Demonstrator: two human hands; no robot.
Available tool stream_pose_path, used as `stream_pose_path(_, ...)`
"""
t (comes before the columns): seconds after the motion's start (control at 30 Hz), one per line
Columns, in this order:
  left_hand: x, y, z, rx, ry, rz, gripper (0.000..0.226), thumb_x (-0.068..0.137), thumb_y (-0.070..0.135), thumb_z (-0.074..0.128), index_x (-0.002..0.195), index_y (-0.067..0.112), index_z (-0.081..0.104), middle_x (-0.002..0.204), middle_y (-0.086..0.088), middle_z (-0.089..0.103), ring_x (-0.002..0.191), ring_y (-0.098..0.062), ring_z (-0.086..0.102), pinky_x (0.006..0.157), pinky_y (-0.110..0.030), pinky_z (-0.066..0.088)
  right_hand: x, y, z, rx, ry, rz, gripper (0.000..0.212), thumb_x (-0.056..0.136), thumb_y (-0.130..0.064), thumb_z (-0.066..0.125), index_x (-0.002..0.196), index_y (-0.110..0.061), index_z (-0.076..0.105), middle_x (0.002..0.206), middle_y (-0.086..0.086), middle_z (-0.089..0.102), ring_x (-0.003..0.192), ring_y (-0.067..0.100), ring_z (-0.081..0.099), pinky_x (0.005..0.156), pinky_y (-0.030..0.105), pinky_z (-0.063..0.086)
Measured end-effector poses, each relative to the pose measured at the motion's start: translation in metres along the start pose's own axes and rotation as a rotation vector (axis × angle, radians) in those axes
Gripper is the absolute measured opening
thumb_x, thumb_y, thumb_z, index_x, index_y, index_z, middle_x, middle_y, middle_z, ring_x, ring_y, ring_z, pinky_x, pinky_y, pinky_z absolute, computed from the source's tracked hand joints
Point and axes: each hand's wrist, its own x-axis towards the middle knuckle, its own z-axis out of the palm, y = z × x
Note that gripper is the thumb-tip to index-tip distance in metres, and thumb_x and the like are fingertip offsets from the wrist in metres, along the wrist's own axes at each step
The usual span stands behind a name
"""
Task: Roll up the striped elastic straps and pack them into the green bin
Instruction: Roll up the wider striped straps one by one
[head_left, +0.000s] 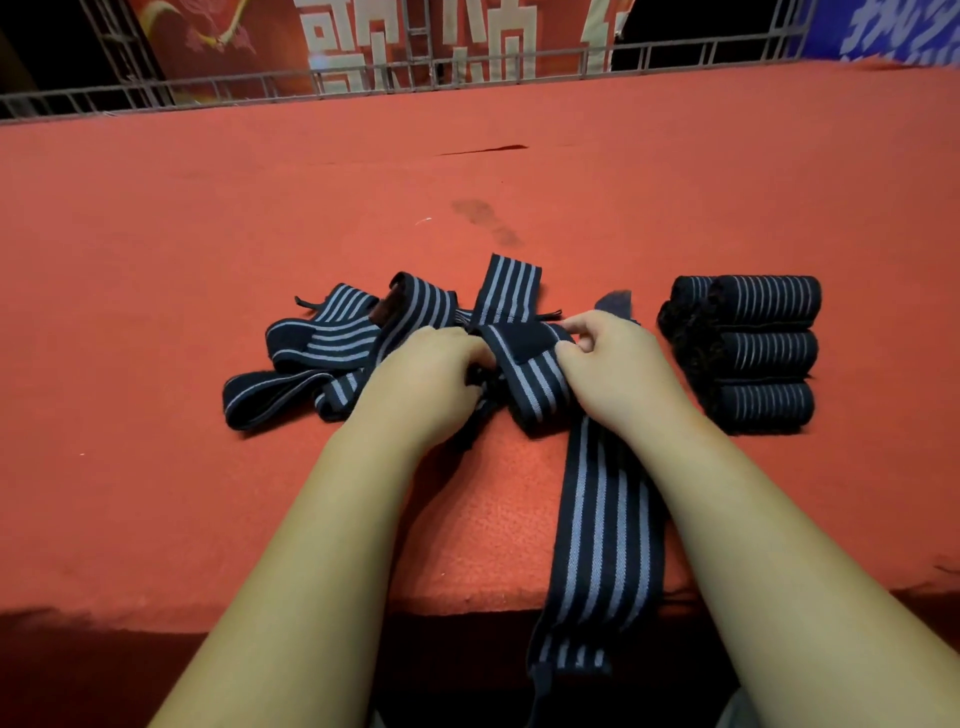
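Now both hands are on one dark navy elastic strap with pale grey stripes (602, 540), meeting near the middle of the red felt-covered surface (208, 260). The left hand (431, 379) lies knuckles up. Its fingers are curled down over the strap's left edge, where the fabric is gathered into a thick bundle; the fingertips are hidden under the hand. The right hand (621, 364) faces it from the other side, thumb and forefinger pinched narrowly on the bundle's right edge, beside a plain dark patch on the strap. The hands sit close together with the bundle between them.

From the bundle, the rest of the strap runs flat toward the person and passes between the two forearms. It then hangs over the near edge of the surface, its end dangling below.

Just left of the left hand, and partly behind it, lies a loose heap of unrolled striped straps (332, 343), overlapping one another. One end of this heap reaches out beyond the hands toward the far side.

To the right of the right hand, apart from it, three rolled striped straps (763, 353) lie side by side in a row, touching each other.

Past the far edge of the surface stands a grey metal railing (218, 85), with a red banner with white characters (234, 31) behind it.
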Motion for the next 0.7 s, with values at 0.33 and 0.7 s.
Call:
stream_pose_path(0.33,0.0,0.003,0.011,0.096,0.059,-0.181,0.05,0.098,0.008,0.052,0.132,0.041,0.067,0.114,0.006,0.06,0.113,-0.027,0.061,0.081,-0.042,0.049,-0.002,0.015,-0.019,0.085,0.067,0.096,0.025,0.1,-0.02,0.049,0.11,-0.026,0.071,0.101,-0.001,0.071,0.087,0.018,0.064,0.075,0.031,0.044)
stream_pose_path(0.7,0.002,0.006,0.009,0.055,-0.011,-0.319,0.034,0.095,0.021,0.057,0.117,0.037,0.078,0.112,0.003,0.058,0.115,-0.029,0.062,0.094,-0.044,0.053,0.001,0.024,-0.025,-0.015,0.15,0.042,0.02,0.106,-0.029,0.055,0.103,-0.028,0.075,0.1,-0.007,0.072,0.099,0.019,0.066,0.085,0.032,0.048)
